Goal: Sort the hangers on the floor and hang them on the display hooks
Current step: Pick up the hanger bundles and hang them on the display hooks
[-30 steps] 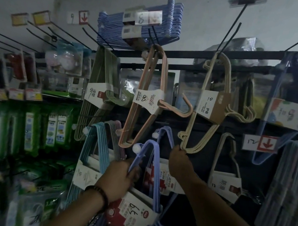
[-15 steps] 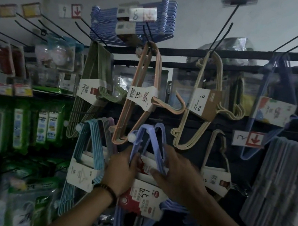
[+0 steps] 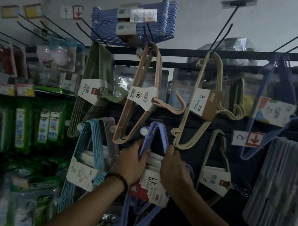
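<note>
Hooks on dim shop wall carry bundled hangers.

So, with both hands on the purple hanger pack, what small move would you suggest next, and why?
Probably slide the purple hanger pack further back past the white hook tip, then let go. The left hand and right hand grip its two sides, and its top sits just beside that tip, so it looks barely seated.

Centre tight: pink hanger pack, beige hanger pack dangle just above purple hangers; blue hanger pack crowds left. Open dark gap right of centre, before grey stack.
</note>
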Motion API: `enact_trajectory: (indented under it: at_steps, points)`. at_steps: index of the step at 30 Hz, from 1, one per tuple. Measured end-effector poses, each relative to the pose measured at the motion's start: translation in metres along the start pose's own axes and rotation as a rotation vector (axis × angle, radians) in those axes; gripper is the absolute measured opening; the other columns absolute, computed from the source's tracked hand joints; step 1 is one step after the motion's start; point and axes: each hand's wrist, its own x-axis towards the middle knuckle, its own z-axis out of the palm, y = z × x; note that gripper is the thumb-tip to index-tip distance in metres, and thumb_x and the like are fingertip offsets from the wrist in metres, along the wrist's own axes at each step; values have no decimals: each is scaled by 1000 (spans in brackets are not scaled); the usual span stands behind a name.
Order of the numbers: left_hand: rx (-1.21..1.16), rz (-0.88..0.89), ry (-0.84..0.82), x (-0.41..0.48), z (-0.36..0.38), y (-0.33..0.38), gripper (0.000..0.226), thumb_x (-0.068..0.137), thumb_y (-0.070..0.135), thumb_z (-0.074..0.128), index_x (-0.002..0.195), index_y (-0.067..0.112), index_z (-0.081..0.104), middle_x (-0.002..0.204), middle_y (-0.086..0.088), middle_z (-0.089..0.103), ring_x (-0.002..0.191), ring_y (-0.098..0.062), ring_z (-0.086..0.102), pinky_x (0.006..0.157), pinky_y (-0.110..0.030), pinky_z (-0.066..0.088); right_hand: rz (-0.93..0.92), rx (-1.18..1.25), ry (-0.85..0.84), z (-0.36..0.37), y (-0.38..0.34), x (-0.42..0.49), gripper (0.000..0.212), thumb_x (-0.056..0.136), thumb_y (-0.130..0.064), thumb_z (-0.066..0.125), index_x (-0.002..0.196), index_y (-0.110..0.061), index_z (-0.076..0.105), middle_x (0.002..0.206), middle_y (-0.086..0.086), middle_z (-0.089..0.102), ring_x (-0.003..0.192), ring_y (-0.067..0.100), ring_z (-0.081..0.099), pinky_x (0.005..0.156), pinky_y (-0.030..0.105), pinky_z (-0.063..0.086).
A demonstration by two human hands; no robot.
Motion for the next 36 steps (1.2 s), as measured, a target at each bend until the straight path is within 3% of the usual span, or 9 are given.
enact_trajectory:
  at_steps: [5,10,12,16,20,26,29,32,36]
  points:
    - [75,-8,-160,-13,17,-11,73,102,34,52,164,32,13,160,2,38,136,-23,51,108,-46,51,44,19,30,23,0,27,28,102,-18,53,125,-15,38,118,10,52,86,21,68,67,32,59]
    - [367,-18,-319,-25,39,-33,54,97,39,49,146,17,43,133,-3,46,117,-30,53,98,-45,49,95,101,12,51,18,36,23,103,-17,47,126,-13,42,120,13,57,102,29,61,77,39,57]
    - [439,-11,-325,-30,45,-41,57,94,44,46,145,17,45,138,-4,44,114,-31,51,96,-44,49,83,60,17,56,25,34,21,103,-22,45,122,-14,41,118,13,58,103,31,60,75,41,55]
    - [517,65,-248,-50,47,-47,70,97,49,46,159,21,29,159,-1,34,134,-30,40,110,-46,41,98,64,98,50,22,16,40,93,-32,62,120,-12,39,121,16,48,108,35,54,71,40,54]
    - [522,45,-137,-102,23,-56,39,92,37,50,131,34,56,131,8,55,121,-22,50,99,-41,45,-66,358,250,55,-9,-26,40,88,-31,65,119,-12,49,113,13,51,102,34,53,79,43,51]
    - [586,-172,45,-257,-33,-88,13,88,15,63,97,25,63,106,1,60,95,-26,53,83,-37,43,-552,697,-161,125,-88,-135,9,93,-23,57,96,-16,61,97,6,60,84,28,58,70,38,50]
    - [626,-530,-121,-356,-51,-108,11,94,27,53,99,30,63,102,5,60,91,-24,55,79,-38,46,-635,793,-483,153,-125,-210,8,100,-27,53,101,-21,59,96,1,59,81,24,56,68,40,50]
    - [669,-982,-383,-478,-72,-105,27,97,38,44,117,37,63,118,7,62,108,-25,59,90,-38,47,-788,676,-920,175,-154,-302,12,102,-31,54,96,-20,55,90,0,56,80,23,53,68,40,48]
    - [512,-1415,-410,-624,-103,-61,28,101,46,48,125,37,61,129,6,62,121,-24,57,104,-40,46,-897,465,-1389,187,-173,-435,16,95,-36,59,95,-20,60,94,3,67,91,27,65,73,31,43]
